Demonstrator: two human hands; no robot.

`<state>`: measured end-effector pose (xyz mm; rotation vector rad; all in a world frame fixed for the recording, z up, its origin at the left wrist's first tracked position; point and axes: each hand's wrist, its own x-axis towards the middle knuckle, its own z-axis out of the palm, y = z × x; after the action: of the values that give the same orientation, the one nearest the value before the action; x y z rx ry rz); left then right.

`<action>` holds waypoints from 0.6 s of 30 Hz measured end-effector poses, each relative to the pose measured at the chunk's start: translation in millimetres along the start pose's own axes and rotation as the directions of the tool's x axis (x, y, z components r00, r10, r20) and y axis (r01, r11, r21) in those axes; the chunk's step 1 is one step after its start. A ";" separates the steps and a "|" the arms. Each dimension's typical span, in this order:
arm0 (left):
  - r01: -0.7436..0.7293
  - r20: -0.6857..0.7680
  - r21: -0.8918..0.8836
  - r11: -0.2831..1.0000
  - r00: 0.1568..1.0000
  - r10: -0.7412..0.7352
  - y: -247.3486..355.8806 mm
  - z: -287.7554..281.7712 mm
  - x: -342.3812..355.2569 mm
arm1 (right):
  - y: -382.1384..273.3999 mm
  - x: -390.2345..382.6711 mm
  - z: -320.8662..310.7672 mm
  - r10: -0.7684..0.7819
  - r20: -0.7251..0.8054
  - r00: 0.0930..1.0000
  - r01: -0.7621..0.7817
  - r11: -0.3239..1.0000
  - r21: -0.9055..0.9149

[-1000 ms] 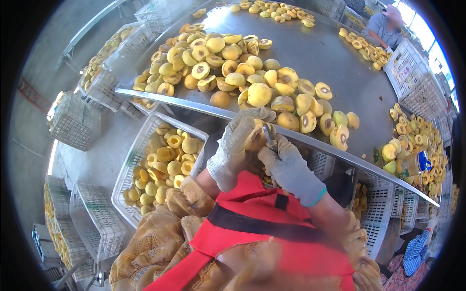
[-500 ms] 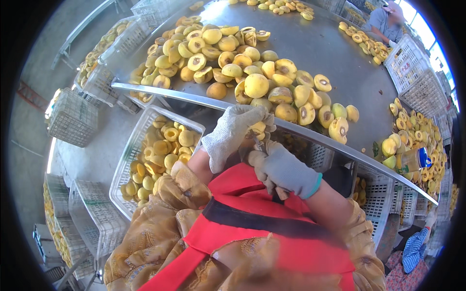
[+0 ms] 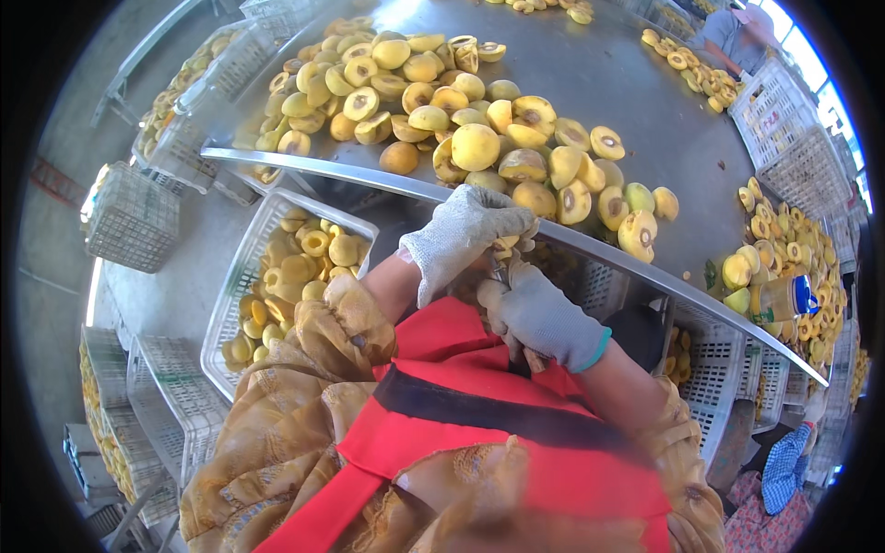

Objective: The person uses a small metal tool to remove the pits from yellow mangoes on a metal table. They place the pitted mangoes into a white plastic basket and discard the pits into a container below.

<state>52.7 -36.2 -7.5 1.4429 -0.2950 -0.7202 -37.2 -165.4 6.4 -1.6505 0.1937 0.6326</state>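
My left hand (image 3: pixel 468 229), in a whitish knitted glove, is closed round a yellow peach half (image 3: pixel 506 243) just in front of the table's metal edge. Most of that half is covered by the fingers. Close against it, my right hand (image 3: pixel 546 311), in a grey glove with a teal cuff, grips a small pitting tool with a wooden handle (image 3: pixel 535 360). The tool's metal end meets the fruit; its tip is hidden. Beyond my hands, a heap of halved yellow peaches (image 3: pixel 475 147) covers part of the metal table (image 3: pixel 645 129), several with brown pits or hollows showing.
A white crate (image 3: pixel 221 332) of hollowed peach halves stands below the table at my left. More crates (image 3: pixel 135 217) are stacked farther left. On the table's right lie more halves and a blue-lidded plastic jar (image 3: pixel 782 299). Co-workers sit at the far right (image 3: pixel 733 41) and lower right (image 3: pixel 784 475).
The view has shifted slightly. My left hand has turned a little over the peach half, covering more of it. The right hand keeps the tool against the fruit.
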 end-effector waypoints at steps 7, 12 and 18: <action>-0.066 0.104 -0.161 0.985 0.991 0.084 1.0 6.0 4.4 | 19.2 -0.2 -42.9 -0.148 0.472 0.869 -0.218 0.741 0.635; -0.104 -0.008 -0.111 0.988 0.995 0.104 -0.2 22.2 11.3 | 31.1 2.9 -50.2 -0.149 0.434 0.889 -0.184 0.751 0.634; -0.093 0.089 -0.163 0.982 0.990 0.108 0.5 30.1 20.5 | 41.4 2.1 -57.9 -0.305 0.508 0.805 -0.280 0.560 0.780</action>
<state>50.6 -72.6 -7.7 1.2359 -0.3753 -0.7162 -38.1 -228.1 -27.2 -0.4457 -0.0052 0.8492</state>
